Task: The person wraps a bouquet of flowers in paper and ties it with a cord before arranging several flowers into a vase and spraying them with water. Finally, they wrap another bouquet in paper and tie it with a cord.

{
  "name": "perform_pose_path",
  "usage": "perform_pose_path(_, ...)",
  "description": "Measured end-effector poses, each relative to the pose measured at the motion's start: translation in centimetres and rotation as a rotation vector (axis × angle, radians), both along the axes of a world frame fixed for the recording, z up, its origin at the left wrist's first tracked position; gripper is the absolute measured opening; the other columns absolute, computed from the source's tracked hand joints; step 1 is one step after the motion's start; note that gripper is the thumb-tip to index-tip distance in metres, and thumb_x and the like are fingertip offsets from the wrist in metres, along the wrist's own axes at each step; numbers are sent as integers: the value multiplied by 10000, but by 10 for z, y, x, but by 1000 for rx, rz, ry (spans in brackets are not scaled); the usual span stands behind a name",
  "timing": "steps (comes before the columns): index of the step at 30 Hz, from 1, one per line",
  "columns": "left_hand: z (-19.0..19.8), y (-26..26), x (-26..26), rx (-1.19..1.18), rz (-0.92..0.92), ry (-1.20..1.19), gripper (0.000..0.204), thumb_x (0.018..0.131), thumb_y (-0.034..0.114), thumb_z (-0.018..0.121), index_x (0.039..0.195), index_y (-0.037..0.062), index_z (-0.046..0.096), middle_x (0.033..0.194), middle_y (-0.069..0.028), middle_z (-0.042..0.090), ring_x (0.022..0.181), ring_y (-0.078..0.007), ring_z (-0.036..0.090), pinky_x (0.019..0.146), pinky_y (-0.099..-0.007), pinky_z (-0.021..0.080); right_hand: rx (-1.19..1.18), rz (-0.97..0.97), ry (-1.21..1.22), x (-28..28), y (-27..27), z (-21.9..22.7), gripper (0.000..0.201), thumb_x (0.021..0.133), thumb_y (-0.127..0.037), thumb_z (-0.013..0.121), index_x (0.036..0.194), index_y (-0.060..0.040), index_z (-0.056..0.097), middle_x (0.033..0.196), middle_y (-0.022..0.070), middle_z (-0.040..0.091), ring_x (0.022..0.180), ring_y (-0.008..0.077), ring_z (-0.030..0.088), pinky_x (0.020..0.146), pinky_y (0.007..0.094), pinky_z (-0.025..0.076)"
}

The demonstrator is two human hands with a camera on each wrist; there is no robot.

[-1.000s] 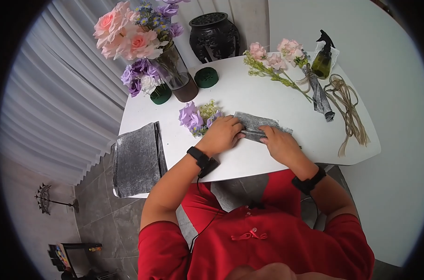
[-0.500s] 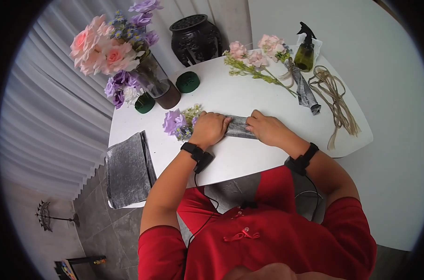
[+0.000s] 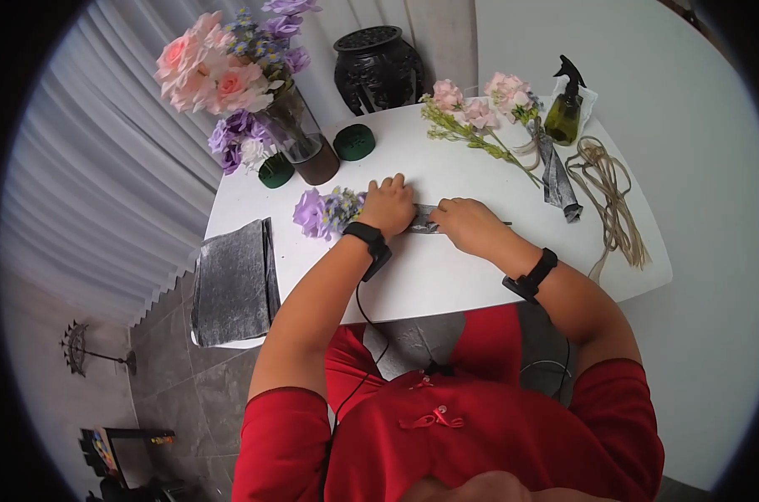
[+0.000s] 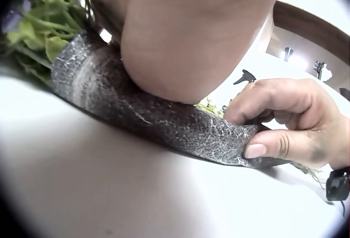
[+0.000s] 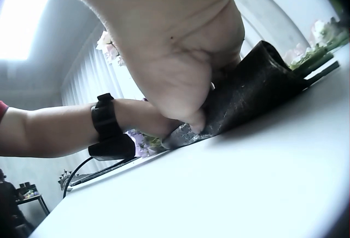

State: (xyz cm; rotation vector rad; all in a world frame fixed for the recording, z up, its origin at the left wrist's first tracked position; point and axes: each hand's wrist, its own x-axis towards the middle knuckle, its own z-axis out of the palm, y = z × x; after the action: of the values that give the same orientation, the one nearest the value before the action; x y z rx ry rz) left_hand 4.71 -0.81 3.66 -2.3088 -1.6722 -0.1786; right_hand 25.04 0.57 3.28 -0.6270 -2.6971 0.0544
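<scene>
On the white table (image 3: 480, 276) lies a small bouquet of lilac and blue flowers (image 3: 314, 213), its stems rolled in grey textured wrapping paper (image 3: 423, 219). My left hand (image 3: 389, 206) rests over the paper near the blooms, fingers reaching past its far side; the left wrist view has its palm against the roll (image 4: 147, 120). Toward the stem end, my right hand (image 3: 471, 224) pinches the paper between thumb (image 4: 265, 147) and fingers. Stem ends (image 5: 322, 73) poke out of the tube's open end in the right wrist view. My left thumb is hidden from the head view.
Grey paper sheets (image 3: 233, 284) lie stacked at the left edge. Behind stand a glass vase (image 3: 308, 155) of flowers and green foam discs (image 3: 354, 142). Back right are pink flowers (image 3: 506, 90), a wrapped bunch (image 3: 557, 180), a spray bottle (image 3: 565, 113) and raffia strands (image 3: 609, 201).
The grey paper, flat and wide at first, is now a narrow roll around the stems. My left hand has gone from curled fingers to fingers stretched away from me; the right hand moved left.
</scene>
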Motion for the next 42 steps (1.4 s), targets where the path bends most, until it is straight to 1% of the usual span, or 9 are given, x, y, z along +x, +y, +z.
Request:
perform_pose_path(3,14,-3,14,252,-143,19,88,753,135,546,804,65,559,885,-93,536,843,-256,542,745,-379,408,-40,-24,66,-1,5,4,85,795,-104,605,864,-56,616,803,120,591,811,291,606,733,399,481)
perform_pose_path(12,-10,-12,16,157,-32,-342,212,860,187,490,775,34,609,818,-113,617,823,-295,573,719,-435,431,-426,-176,-58,-9,23,18,177,827,-115,593,986,-39,612,942,178,629,913,346,600,827,416,461)
perform_pose_path(24,-7,20,20,-141,163,-338,228,864,243,466,879,53,592,757,-144,625,765,-328,592,719,-456,419,114,-141,-102,-18,12,-1,190,823,-139,594,956,-14,543,895,130,574,845,292,595,748,361,491)
perform_pose_path(26,-14,13,26,379,68,-327,179,859,208,501,905,46,560,852,-169,576,811,-337,553,715,-462,404,205,-151,-185,-23,14,-9,168,828,-133,575,939,-11,540,867,129,575,780,282,607,704,344,506)
perform_pose_path(28,-6,-5,31,418,33,-379,147,845,192,536,871,48,555,911,-175,525,846,-334,522,715,-469,398,258,-202,-230,-25,14,-12,140,827,-115,545,911,-3,540,851,144,579,708,283,625,656,342,522)
perform_pose_path(32,2,-55,31,317,247,-894,250,933,229,478,852,-3,525,858,-167,578,774,-322,590,652,-467,466,5,-284,-144,-26,12,-6,157,855,-130,529,916,15,535,856,196,598,745,346,629,697,408,513)
perform_pose_path(34,2,-69,22,-449,440,-1645,374,984,301,405,883,-37,528,847,-168,594,710,-278,626,596,-418,526,-375,-306,-51,-28,8,6,234,890,-187,512,940,41,520,856,259,606,806,407,612,725,463,487)
perform_pose_path(35,-8,-61,17,-456,434,-1824,454,991,368,379,911,-49,540,856,-147,595,684,-219,623,585,-365,557,-431,-261,2,-30,15,-5,304,907,-249,502,963,50,501,859,288,605,825,442,589,734,486,467)
perform_pose_path(42,-21,-40,6,-513,388,-1981,363,999,333,371,925,28,553,849,-110,596,760,-234,598,715,-387,508,-422,-292,275,-55,-57,2,284,880,-206,525,1023,36,483,894,274,604,828,442,589,721,488,469)
